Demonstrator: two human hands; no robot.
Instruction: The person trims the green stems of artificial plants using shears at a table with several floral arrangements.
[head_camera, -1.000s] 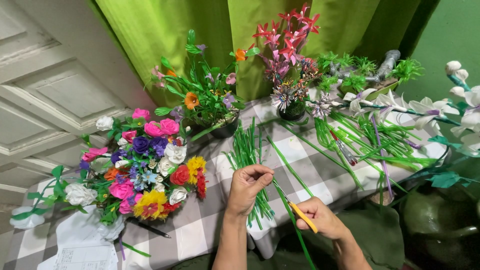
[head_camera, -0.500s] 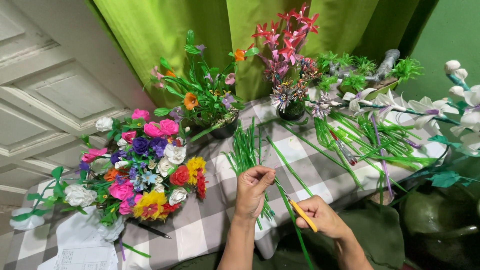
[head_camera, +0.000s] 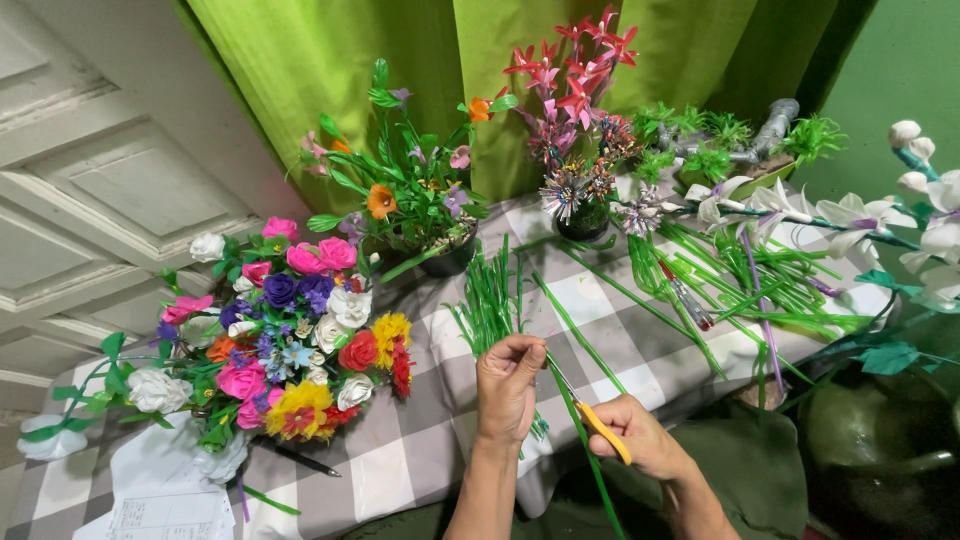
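Green stem (head_camera: 580, 440) pinched in left hand (head_camera: 508, 385), scissors (head_camera: 590, 420) in right hand (head_camera: 640, 445) meeting it just below the pinch.

Stem's long axis runs diagonal: top end under the left fingertips, lower end going down and right past the table edge (head_camera: 430, 480) toward the bottom of frame. Left hand is closed, fingers curled on the stem's top, directly above it at the table edge. Right hand is wrapped shut round the yellow scissor handles, just right of the stem, blades pointing up-left at the left fingers; how far the blades are parted I can't tell. Both hands near-touching, left one higher. Behind the left hand: a bundle of loose green stems (head_camera: 490, 300) lying lengthwise on the checked cloth. Further out: mixed flower bouquet (head_camera: 290, 340) to the left, potted flowers (head_camera: 420, 210) behind, more stems and white blooms (head_camera: 850, 215) to the right.
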